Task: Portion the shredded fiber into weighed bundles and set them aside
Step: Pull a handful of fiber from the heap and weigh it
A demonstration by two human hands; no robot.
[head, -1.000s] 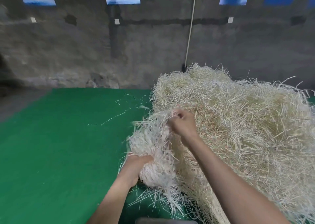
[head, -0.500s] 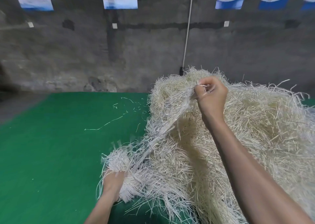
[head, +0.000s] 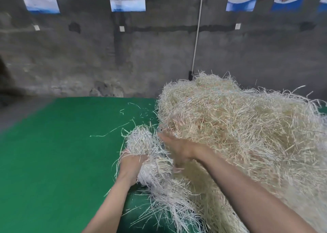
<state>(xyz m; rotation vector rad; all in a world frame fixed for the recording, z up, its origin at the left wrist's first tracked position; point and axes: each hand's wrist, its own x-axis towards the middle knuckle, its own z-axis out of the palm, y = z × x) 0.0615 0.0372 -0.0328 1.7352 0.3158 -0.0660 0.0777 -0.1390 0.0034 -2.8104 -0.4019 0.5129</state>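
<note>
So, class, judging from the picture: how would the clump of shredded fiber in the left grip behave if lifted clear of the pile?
Probably floppy: strands droop loosely below the left grip holding the clump. Likely light for its bulk, since it looks airy and one grip supports it. It may shed or drag, since strands tangle into the pile.

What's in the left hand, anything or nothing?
Full: the left hand grips a clump of shredded fiber, with strands spilling around it.
</note>
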